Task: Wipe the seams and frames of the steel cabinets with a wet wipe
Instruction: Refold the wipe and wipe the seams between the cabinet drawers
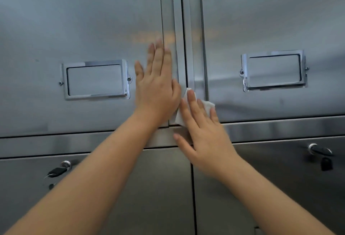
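Steel cabinet doors fill the view, split by a vertical centre seam and frame strip [183, 29]. My right hand [201, 132] presses a white wet wipe [208, 104] flat against the seam, near the bottom corner of the upper doors; most of the wipe is hidden under the fingers. My left hand [158, 85] lies flat on the upper left door [74, 20], fingers spread, right beside the seam and holding nothing. A horizontal frame rail [280, 128] runs below the upper doors.
Each upper door carries a chrome label holder: left holder [96, 79], right holder [273, 70]. The lower doors have locks with keys in them, left key [59, 169] and right key [321, 154]. A lower vertical seam [193, 188] continues downward.
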`<state>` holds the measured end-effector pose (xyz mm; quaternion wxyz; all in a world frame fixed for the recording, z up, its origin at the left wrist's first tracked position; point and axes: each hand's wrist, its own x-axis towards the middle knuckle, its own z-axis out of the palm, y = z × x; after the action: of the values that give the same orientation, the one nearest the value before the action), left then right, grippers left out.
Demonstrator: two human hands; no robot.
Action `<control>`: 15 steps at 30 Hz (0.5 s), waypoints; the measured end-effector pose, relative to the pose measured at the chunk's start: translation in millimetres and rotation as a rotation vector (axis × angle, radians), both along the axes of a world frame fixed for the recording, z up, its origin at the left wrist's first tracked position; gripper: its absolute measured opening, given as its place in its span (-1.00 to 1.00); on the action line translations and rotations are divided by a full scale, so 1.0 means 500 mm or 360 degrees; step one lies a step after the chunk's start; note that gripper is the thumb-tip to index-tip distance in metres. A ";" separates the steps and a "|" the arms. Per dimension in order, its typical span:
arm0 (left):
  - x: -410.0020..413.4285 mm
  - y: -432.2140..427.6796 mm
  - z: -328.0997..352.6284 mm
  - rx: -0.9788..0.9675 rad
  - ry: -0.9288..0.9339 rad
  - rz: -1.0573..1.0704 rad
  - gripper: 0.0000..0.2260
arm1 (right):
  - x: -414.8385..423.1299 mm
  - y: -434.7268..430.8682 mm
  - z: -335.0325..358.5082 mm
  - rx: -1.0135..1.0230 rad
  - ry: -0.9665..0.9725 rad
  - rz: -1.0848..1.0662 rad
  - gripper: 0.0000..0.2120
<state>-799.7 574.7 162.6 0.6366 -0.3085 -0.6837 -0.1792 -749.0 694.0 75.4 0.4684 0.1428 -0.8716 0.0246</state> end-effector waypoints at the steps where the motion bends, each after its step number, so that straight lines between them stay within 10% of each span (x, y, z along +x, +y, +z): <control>1: 0.009 0.003 -0.026 -0.0004 0.0018 -0.0028 -0.40 | 0.001 0.000 -0.018 -0.0002 0.0030 0.0004 -0.28; 15: 0.104 0.006 -0.261 0.0062 -0.0282 -0.0380 -0.45 | 0.015 0.005 -0.074 0.0122 0.0270 -0.0087 -0.41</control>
<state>-747.5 577.7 31.9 0.5538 -0.3581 -0.6921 -0.2933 -741.4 696.5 38.4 0.5352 0.1381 -0.8327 -0.0337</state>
